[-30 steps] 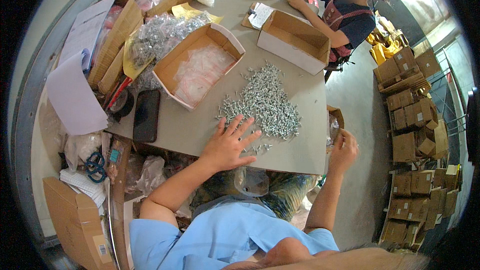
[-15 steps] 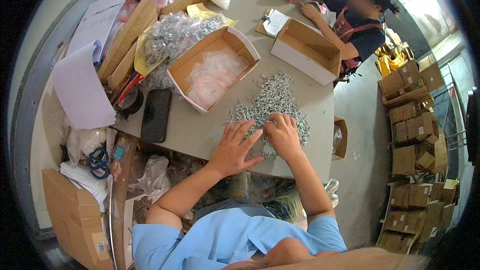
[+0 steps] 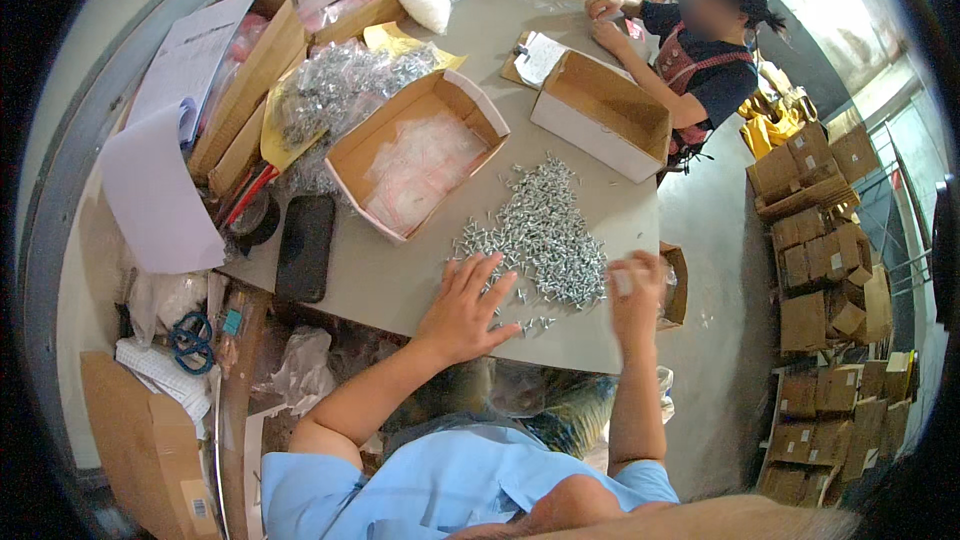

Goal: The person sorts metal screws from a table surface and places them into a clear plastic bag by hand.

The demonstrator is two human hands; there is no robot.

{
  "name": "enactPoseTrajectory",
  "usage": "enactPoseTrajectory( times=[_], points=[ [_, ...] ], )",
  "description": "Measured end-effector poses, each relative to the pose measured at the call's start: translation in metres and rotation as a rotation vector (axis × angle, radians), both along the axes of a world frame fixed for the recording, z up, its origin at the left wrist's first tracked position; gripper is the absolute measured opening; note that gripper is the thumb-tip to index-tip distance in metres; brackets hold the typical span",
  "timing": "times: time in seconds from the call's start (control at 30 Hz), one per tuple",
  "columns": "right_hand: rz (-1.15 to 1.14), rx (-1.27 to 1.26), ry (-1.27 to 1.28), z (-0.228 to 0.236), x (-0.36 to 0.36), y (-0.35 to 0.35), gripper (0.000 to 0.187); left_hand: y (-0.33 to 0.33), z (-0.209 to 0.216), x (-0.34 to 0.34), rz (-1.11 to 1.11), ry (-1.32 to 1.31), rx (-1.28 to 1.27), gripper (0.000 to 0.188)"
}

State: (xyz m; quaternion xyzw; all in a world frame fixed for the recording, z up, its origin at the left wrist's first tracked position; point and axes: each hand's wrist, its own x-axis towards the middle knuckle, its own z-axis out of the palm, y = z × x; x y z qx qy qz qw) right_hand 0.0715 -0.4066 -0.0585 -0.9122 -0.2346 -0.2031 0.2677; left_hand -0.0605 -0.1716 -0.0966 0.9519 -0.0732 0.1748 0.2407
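Observation:
A heap of small silver screws [image 3: 545, 225] lies spread on the grey table in front of me. My left hand [image 3: 465, 308] rests at the heap's near left edge, its fingers spread over the tabletop. A few loose screws [image 3: 536, 324] lie beside its thumb. My right hand [image 3: 637, 290] is right of the heap, by the table's right edge, with its fingers curled in. Something whitish shows at those fingers, too blurred to name. Beyond the heap stands an open cardboard box [image 3: 345, 155] holding clear small plastic bags [image 3: 425, 160].
An emptied-looking white cardboard box [image 3: 590, 130] and a clipboard [image 3: 535, 58] lie near a co-worker [image 3: 700, 70] at the far right. A black phone [image 3: 305, 248], filled bags [image 3: 345, 90] and papers [image 3: 165, 185] crowd the left. Stacked cartons [image 3: 810, 310] stand beyond the floor at right.
My right hand has moved off the screws to the right, towards the table edge. My left hand stays about where it was, fingers still spread. The whole view has shifted slightly.

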Motion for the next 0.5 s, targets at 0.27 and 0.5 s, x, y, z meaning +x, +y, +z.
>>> enactPoseTrajectory(
  times=[0.27,0.5],
  points=[
    [0.357,-0.410,-0.188,-0.005,-0.025,0.069,0.012,0.001,0.001,-0.003,0.016,-0.036,0.014,0.067],
    [0.351,-0.249,-0.097,-0.002,-0.021,0.061,0.008,0.002,0.000,0.001,-0.014,-0.008,0.004,0.068]
  ],
)
